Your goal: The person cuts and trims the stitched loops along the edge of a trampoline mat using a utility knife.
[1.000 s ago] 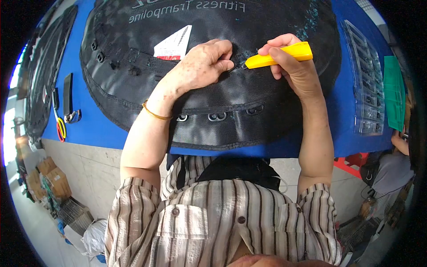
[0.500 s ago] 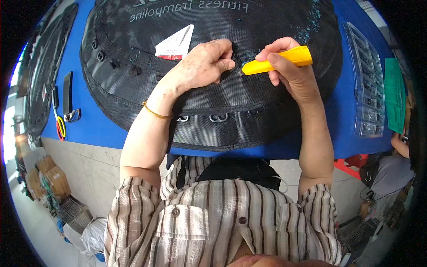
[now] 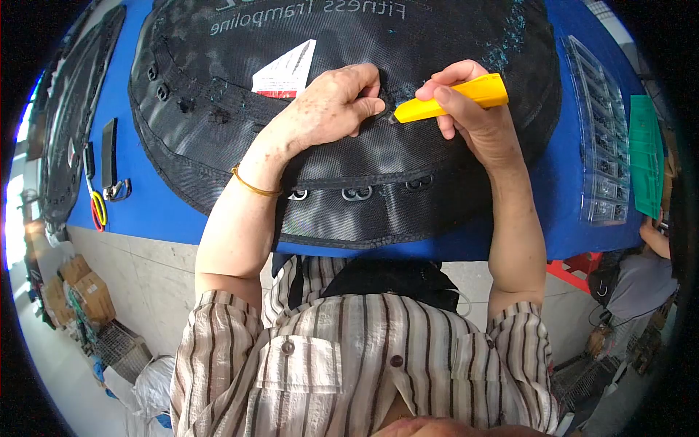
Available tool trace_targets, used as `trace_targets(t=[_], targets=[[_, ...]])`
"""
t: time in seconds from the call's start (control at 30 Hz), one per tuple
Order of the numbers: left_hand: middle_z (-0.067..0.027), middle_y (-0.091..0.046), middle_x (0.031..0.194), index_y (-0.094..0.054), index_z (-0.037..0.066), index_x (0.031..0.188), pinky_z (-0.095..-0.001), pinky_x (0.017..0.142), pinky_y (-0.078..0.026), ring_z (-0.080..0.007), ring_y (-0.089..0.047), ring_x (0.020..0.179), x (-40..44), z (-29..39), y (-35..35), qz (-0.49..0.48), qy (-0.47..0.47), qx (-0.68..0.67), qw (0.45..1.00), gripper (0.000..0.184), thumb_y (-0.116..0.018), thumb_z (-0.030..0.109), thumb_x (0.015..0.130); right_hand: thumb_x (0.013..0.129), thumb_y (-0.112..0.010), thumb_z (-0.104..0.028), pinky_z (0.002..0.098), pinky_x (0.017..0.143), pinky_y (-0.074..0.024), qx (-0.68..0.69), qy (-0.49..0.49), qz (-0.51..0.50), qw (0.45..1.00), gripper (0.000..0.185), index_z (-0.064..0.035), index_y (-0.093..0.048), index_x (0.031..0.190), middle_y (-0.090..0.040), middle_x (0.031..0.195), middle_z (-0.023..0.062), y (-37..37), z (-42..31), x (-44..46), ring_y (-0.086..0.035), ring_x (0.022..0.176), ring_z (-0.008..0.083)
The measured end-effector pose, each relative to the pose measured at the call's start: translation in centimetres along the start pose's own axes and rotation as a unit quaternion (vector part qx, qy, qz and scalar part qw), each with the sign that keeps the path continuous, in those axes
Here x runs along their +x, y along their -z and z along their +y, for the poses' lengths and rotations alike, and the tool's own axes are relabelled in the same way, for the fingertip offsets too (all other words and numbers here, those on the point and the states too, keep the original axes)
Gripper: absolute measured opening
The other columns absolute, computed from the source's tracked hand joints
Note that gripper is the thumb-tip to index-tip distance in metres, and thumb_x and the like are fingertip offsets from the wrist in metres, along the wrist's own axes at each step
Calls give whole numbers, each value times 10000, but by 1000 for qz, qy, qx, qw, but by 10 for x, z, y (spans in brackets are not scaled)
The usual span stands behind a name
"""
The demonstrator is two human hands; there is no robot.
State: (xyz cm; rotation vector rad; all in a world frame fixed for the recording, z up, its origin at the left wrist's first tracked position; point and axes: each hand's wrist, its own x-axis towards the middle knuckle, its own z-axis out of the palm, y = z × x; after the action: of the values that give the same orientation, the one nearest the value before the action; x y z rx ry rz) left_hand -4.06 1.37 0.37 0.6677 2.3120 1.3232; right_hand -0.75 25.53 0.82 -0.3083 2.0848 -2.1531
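The person's right hand (image 3: 480, 131) had its fingers closed around a slim yellow tool (image 3: 422, 110), the thumb along its side, and a short dark tip (image 3: 392, 119) stuck out ahead of them toward the left fingertips. Whether that tip touched the large black mesh fabric (image 3: 342, 156) below could not be told. The fabric spread beneath the fingers of both hands on the blue-covered table (image 3: 566, 211).

The left hand (image 3: 331, 105) lay on the fabric, its fingers curled narrow with the thumb near them; whether they pinched a fold was hidden. Left of those fingers was a white paper piece with a red edge (image 3: 287, 69), and nearer the body a grey double-ring fitting (image 3: 357, 194). Turquoise scraps (image 3: 510, 44) lay beyond the right fingers.

The step in hand looked like close work at one small spot just beside the left thumb, that hand apparently steadying the mesh while the tool was held to it. The next move seemed to call for a steady fabric and a light, well-steered tip, kept clear of the left fingers.
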Motion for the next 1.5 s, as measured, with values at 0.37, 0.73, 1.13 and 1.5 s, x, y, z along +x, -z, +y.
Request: trace_targets(t=[0.37,0.73,1.13,1.5], targets=[[-68,-558,713,-516,15,908,-293,508,-456,-123,-585,538,-1,-1,-1,4,-16,7,1000,201,-658,146,963,899,-755,-267,195,568,-505,16,-1,17,1000,296,-59,-624,1065,-730,958,120,4,0,1,-610,638,62],[-81,-551,702,-513,16,911,-314,535,-460,-139,-590,554,0,1,1,-1,-12,29,1000,193,-650,142,962,915,-739,-263,202,549,-491,14,-2,33,999,299,-59,-597,1082,-724,963,137,8,0,3,-597,625,63],[-49,-546,697,-499,25,867,-300,561,-467,-125,-575,588,-5,3,2,-3,-5,6,1000,207,-653,134,951,915,-727,-236,192,543,-487,65,-19,32,997,260,-52,-609,1055,-724,944,133,14,4,7,-591,612,49],[-128,-586,884,-536,26,898,-371,696,-512,-283,-628,794,-7,7,-1,104,-167,156,968,249,-712,201,913,943,-658,-137,218,526,-462,149,-26,100,983,161,-59,-581,1061,-714,948,126,33,9,14,-557,594,69]])
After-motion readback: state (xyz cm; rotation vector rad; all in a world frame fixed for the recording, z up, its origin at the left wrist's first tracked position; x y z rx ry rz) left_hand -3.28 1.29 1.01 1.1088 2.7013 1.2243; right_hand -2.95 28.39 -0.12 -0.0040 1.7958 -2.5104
